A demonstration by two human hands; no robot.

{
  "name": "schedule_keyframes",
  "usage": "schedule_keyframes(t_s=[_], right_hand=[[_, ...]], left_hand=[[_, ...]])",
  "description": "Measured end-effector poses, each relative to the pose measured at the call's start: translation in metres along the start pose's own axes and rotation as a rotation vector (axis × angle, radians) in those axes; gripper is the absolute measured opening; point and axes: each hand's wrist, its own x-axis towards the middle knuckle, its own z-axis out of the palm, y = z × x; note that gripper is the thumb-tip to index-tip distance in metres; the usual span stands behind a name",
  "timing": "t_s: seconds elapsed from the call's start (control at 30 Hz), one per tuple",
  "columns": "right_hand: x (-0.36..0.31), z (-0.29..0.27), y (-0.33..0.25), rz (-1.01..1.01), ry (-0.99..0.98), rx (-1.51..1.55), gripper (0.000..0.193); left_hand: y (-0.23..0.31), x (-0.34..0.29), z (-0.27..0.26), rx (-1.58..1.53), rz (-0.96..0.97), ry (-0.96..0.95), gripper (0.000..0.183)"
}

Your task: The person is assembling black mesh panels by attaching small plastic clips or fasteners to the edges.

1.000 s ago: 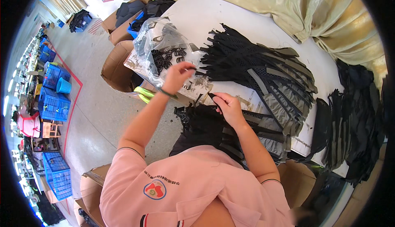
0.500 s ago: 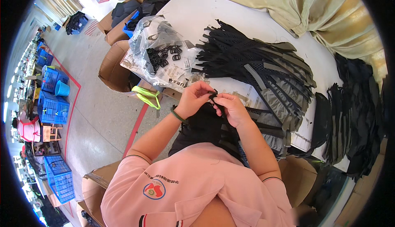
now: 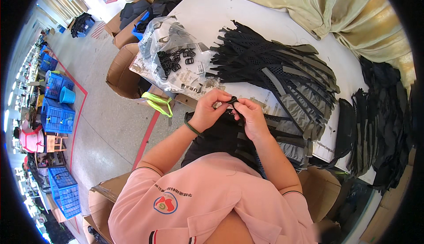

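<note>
Buckle point(image 3: 232, 100), small and black, sits pinched between both hands at the near edge of the white table point(image 3: 207, 18), just above the person's lap. Left hand point(image 3: 210, 109) closed on it from the left, thumb and fingertips meeting at the piece. Right hand point(image 3: 250, 116) closed on it from the right, fingers curled; the two hands touch at the fingertips. A black strap point(image 3: 234, 133) seems to run from the buckle down over the lap; exact join too small to tell. Green band point(image 3: 192, 128) on the left wrist.

Clear bag point(image 3: 174, 56) of black buckles lies on the table, up-left of the hands, near but apart from them. Fan of black straps point(image 3: 274, 67) spread on the table up-right of the hands. More dark pieces point(image 3: 384, 111) piled at far right. Open cardboard box point(image 3: 121, 74) on the floor left of the table; blue crates point(image 3: 57, 102) further left.
</note>
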Motion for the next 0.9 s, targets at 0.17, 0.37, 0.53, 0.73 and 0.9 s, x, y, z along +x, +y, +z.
schedule_keyframes(t_s=[0.17,0.37,0.53,0.73,0.9], right_hand=[[-0.003,0.003,0.001,-0.017,-0.003,0.076,0.011],[-0.003,0.004,0.005,-0.165,0.060,-0.182,0.010],[-0.002,0.005,0.005,-0.273,0.115,-0.322,0.010],[-0.003,0.003,-0.011,-0.132,-0.014,-0.166,0.011],[-0.002,-0.001,-0.006,-0.152,-0.027,-0.244,0.012]], left_hand=[[0.002,-0.003,0.009,-0.214,-0.068,0.064,0.021],[0.007,-0.006,0.008,0.066,-0.017,0.081,0.018],[0.015,-0.003,0.010,0.204,0.090,0.097,0.018],[0.014,-0.001,0.007,0.202,0.099,0.106,0.018],[0.015,-0.001,0.007,0.174,0.096,0.085,0.018]])
